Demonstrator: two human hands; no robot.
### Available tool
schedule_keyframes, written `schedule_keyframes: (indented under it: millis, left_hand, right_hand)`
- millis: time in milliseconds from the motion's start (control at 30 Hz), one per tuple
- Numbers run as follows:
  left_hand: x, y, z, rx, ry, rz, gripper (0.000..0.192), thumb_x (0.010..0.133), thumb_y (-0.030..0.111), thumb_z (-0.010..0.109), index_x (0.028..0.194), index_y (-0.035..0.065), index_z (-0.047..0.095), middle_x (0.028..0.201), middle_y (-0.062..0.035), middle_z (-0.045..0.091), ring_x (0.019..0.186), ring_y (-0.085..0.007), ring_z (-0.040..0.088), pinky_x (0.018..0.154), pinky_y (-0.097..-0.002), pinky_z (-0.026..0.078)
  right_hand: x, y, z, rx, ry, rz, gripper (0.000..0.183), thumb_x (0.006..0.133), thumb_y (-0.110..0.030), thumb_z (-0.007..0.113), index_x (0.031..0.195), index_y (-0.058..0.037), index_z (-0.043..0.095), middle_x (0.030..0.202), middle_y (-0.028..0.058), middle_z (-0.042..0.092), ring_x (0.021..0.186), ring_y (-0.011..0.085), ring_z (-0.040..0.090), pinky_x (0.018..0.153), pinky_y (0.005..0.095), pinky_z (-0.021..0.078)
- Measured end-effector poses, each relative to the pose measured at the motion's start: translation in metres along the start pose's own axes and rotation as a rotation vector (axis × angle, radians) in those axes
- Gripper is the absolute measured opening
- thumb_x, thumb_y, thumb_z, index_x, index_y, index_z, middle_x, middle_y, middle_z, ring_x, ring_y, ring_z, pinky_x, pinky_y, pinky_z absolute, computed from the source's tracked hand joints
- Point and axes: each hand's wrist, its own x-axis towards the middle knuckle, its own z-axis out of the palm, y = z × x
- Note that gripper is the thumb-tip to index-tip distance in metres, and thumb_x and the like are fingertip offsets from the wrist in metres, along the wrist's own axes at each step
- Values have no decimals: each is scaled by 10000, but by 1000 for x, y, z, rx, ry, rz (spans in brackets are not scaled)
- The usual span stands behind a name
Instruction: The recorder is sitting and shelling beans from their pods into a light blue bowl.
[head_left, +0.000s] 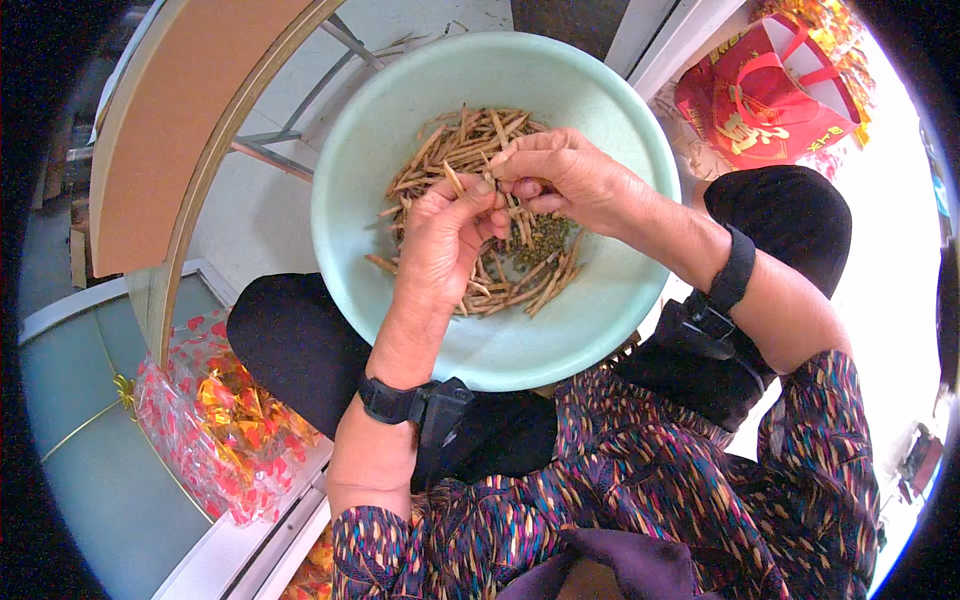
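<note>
A large pale green plastic basin (480, 352) rests at my lap between my knees. Inside lie many dry tan bean pods (480, 146), mostly along the far side and the near edge. Small greenish beans (544, 240) are gathered right of the middle. My left hand (457, 217) is over the basin with a dry pod (453, 178) pinched between thumb and fingers. Fingertips almost touching it, my right hand (551, 176) grips a pod piece (489, 174); the fingers partly hide it.
A red gift bag (765, 105) stands at the upper right. A curved brown board (187, 112) and metal legs (281, 137) are at the upper left. A clear bag with red hearts (232, 420) holds orange wrapped things at the lower left, beside a glass panel (112, 465).
</note>
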Motion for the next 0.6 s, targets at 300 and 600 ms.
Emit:
schedule_keyframes:
  millis: [300,600]
  left_hand:
    - [-7,4,15,230,130,109,72,796,81,542,749,37,510,682,-50,555,574,-110,534,517,-221,448]
    - [-13,4,22,487,192,191,74,811,73,502,759,20,503,656,-51,563,564,-97,549,503,-205,452]
  right_hand:
    - [-4,-30,1,-101,55,190,187,752,-191,559,762,-13,614,569,16,531,516,90,477,477,229,401]
    - [-6,-28,12,-430,150,-89,195,710,-179,580,700,15,596,616,142,585,576,169,565,586,296,458]
